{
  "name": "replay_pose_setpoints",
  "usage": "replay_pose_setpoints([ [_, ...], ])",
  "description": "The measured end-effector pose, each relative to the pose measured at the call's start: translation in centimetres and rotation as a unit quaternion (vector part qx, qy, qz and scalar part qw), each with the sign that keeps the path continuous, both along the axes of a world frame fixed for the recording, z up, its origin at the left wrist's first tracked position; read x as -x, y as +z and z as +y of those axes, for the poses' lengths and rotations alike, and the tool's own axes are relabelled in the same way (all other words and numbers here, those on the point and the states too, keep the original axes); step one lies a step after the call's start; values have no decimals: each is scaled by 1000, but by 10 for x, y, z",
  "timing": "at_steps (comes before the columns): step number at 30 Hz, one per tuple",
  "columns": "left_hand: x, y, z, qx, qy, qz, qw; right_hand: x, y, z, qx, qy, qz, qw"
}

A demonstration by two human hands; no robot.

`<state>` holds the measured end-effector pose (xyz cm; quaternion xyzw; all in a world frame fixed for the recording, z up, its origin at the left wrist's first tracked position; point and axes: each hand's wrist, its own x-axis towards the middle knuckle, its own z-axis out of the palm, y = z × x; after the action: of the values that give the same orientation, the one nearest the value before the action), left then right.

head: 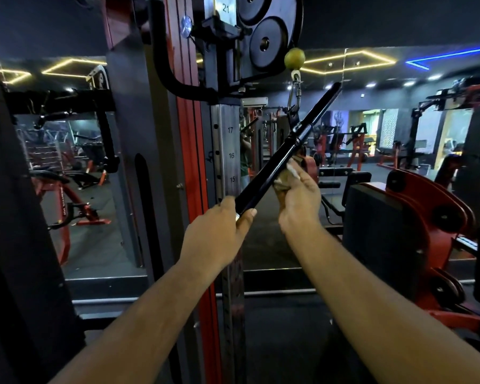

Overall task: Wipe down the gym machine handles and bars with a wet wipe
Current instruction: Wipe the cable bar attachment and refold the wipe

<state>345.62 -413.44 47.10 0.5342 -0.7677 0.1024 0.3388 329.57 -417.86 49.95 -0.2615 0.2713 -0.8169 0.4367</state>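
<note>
A black straight cable bar (263, 178) hangs tilted from a carabiner (293, 98) under a yellow-green stopper ball (294, 58), its low end at the left and its high end at the upper right. My left hand (219, 231) grips the bar's lower end. My right hand (298, 195) holds a crumpled wet wipe (284, 177) against the bar's underside, just below its middle. Part of the wipe is hidden by my fingers.
Behind the bar stands the cable machine's red and steel upright (227, 151) with numbered holes and black pulleys (265, 42) above. A red and black machine (416, 231) sits close at the right. A mirror wall reflects more gym equipment.
</note>
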Motion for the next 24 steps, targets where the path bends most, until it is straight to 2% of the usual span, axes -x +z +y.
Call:
replay_pose_setpoints([
  [3, 0, 2, -3, -7, 6, -5, 1000, -28, -34, 33, 46, -27, 149, 987],
  [6, -6, 7, -7, -16, 3, 5, 1000, -26, -69, 49, 93, -43, 338, 936],
  [8, -11, 10, -7, -5, -1, 9, 1000, -9, -67, 46, 86, -92, 369, 921],
  [10, -13, 13, -4, 4, -11, 11, 1000, 16, -44, 28, 72, -170, 326, 927],
  [11, -13, 14, -3, 5, -17, 13, 1000, 30, -28, 16, 70, -217, 323, 919],
  [12, -12, 14, -1, 2, -24, 17, 1000, 44, -13, 4, 64, -269, 357, 892],
  [14, -10, 14, 2, -4, -40, 25, 999, 63, 8, -18, 40, -318, 481, 816],
  [16, -9, 14, 5, -7, -58, 38, 998, 61, 11, -27, 11, -309, 568, 763],
  [18, -7, 16, 7, -16, -82, 71, 994, 41, -1, -15, 21, -280, 584, 762],
  [21, -7, 21, 11, -30, -98, 117, 988, 0, -30, 22, 85, -237, 577, 777],
  [24, -13, 24, 11, -29, -94, 116, 988, -28, -66, 53, 185, -169, 602, 758],
])
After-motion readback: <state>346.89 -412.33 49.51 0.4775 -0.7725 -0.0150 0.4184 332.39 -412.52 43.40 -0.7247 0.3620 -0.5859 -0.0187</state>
